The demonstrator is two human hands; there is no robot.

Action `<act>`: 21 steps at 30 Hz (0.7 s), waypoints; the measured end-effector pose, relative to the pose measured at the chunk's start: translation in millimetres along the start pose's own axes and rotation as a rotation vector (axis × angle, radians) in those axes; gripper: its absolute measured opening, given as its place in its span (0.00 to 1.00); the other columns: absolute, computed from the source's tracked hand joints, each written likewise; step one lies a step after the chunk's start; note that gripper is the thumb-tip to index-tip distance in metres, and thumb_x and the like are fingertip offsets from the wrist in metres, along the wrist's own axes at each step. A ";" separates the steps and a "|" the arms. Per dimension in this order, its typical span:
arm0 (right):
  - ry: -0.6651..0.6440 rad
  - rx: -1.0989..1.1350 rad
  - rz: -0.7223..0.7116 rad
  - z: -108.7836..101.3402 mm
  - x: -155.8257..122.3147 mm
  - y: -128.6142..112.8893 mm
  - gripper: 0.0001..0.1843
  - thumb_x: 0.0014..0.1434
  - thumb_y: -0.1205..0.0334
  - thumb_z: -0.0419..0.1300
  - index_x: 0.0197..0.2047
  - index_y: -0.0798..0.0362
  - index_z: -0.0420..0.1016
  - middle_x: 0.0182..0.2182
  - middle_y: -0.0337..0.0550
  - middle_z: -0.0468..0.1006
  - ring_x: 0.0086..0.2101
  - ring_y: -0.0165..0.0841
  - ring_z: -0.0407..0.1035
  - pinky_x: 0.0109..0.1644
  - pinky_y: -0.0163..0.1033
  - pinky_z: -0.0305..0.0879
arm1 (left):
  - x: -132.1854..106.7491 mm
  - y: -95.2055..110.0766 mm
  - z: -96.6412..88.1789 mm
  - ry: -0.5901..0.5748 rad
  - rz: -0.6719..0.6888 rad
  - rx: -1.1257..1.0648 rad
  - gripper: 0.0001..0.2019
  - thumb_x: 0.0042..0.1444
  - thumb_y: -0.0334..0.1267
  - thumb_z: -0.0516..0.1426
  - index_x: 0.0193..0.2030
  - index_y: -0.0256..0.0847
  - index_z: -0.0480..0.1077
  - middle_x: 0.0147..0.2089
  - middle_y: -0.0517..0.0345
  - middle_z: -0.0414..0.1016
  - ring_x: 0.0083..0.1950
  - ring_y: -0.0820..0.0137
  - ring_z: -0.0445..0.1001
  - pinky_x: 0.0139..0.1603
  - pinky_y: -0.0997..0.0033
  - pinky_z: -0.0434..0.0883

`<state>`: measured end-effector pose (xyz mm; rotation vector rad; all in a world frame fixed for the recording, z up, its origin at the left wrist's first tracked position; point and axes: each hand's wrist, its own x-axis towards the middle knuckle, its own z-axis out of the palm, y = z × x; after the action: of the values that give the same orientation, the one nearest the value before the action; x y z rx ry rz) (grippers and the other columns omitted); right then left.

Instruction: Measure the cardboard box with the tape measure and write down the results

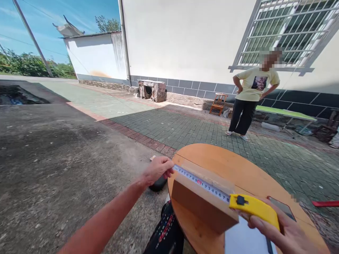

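A brown cardboard box (pixel 201 204) stands on a round wooden table (pixel 227 155), with clear tape along its top. Across that top stretches the white blade of a tape measure (pixel 209 188), its numbers facing up. My left hand (pixel 160 167) pinches the blade's end at the box's far left edge. In my right hand (pixel 280 225) is the yellow case (pixel 255 208) with a black lock button, held at the box's right end. Partly under my right hand lies a white sheet or pad (pixel 243 236). A dark phone-like object (pixel 282 208) lies behind the case.
A person (pixel 254 91) stands on the paving beyond the table, hands on hips. Near the wall are a small wooden chair (pixel 218 104), a green-topped folding table (pixel 286 113) and a worn block structure (pixel 152 90). A red object (pixel 325 203) shows at right.
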<state>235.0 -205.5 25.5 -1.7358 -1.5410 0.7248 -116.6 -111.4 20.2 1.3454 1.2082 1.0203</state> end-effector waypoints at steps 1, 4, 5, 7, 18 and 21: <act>-0.005 -0.008 -0.001 -3.7 7.7 -6.8 0.30 0.42 0.33 0.63 0.39 0.49 0.80 0.32 0.48 0.82 0.36 0.49 0.74 0.34 0.44 0.71 | 13.0 0.2 -0.6 -0.007 -0.003 0.020 0.13 0.47 0.47 0.56 0.26 0.37 0.67 0.27 0.56 0.75 0.24 0.75 0.70 0.23 0.77 0.64; -0.008 -0.023 -0.002 -8.3 24.7 -23.2 0.28 0.44 0.32 0.61 0.31 0.49 0.79 0.28 0.47 0.80 0.33 0.47 0.73 0.33 0.43 0.68 | 40.0 -5.6 4.8 -0.031 -0.020 0.090 0.11 0.47 0.44 0.56 0.25 0.38 0.67 0.26 0.57 0.74 0.23 0.75 0.69 0.20 0.78 0.62; -0.005 -0.031 -0.003 -9.4 28.5 -25.7 0.27 0.45 0.33 0.61 0.30 0.49 0.80 0.26 0.46 0.79 0.33 0.45 0.72 0.33 0.43 0.67 | 45.1 -8.4 7.6 -0.041 -0.028 0.112 0.10 0.47 0.43 0.55 0.25 0.38 0.66 0.25 0.58 0.73 0.22 0.75 0.68 0.20 0.78 0.62; -0.009 -0.044 0.000 -12.9 34.4 -25.6 0.25 0.46 0.35 0.61 0.31 0.49 0.80 0.24 0.45 0.78 0.31 0.43 0.71 0.33 0.42 0.65 | 51.1 -13.5 12.0 -0.059 -0.043 0.152 0.09 0.47 0.42 0.55 0.25 0.38 0.66 0.25 0.58 0.73 0.22 0.75 0.68 0.19 0.78 0.61; -0.130 0.123 0.031 -34.6 47.0 6.4 0.26 0.50 0.39 0.63 0.38 0.54 0.81 0.32 0.47 0.80 0.30 0.38 0.70 0.32 0.41 0.65 | 59.3 -10.5 25.0 -0.062 -0.059 0.337 0.08 0.47 0.41 0.52 0.24 0.40 0.63 0.25 0.60 0.69 0.24 0.73 0.68 0.18 0.78 0.61; -0.123 0.137 0.034 -36.9 44.2 10.0 0.24 0.50 0.42 0.64 0.35 0.56 0.80 0.29 0.46 0.79 0.29 0.36 0.69 0.32 0.39 0.65 | 60.7 -12.0 30.6 -0.046 -0.048 0.393 0.08 0.48 0.42 0.52 0.24 0.40 0.62 0.24 0.61 0.67 0.24 0.73 0.68 0.18 0.78 0.62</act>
<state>276.1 -167.1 41.4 -1.6457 -1.5084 0.9476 -79.7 -55.9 2.2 1.6216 1.4493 0.7351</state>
